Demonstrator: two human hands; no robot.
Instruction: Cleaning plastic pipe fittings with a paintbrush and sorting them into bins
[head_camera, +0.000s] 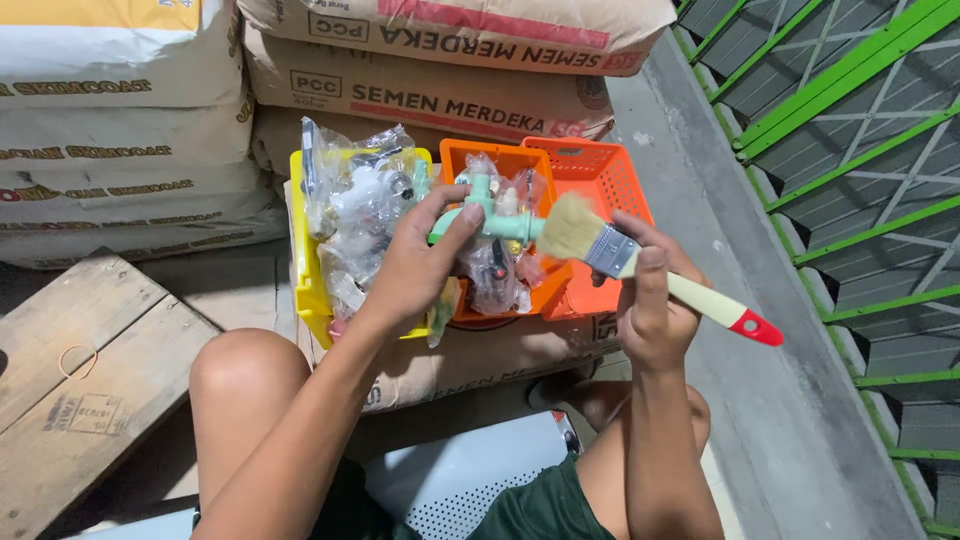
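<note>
- A mint-green plastic tap (487, 212) is gripped by the left hand (418, 262).
- A paintbrush (640, 268) is clasped by the right hand (652, 300).
- Brown sacks (420, 100) with red-banded labels are stacked beyond both hands.

Left hand (415, 265): forearm raised from lower centre, wrist bent, fingers curled closed, thumb extended upward. Right hand (650, 300): forearm rising near-vertical, fingers wrapped shut in a grip, index finger (652, 275) laid straight along top.

Baskets: one yellow (300, 270), two orange (610, 180). One green tap (487, 215). One paintbrush (640, 265). Two hands.
</note>
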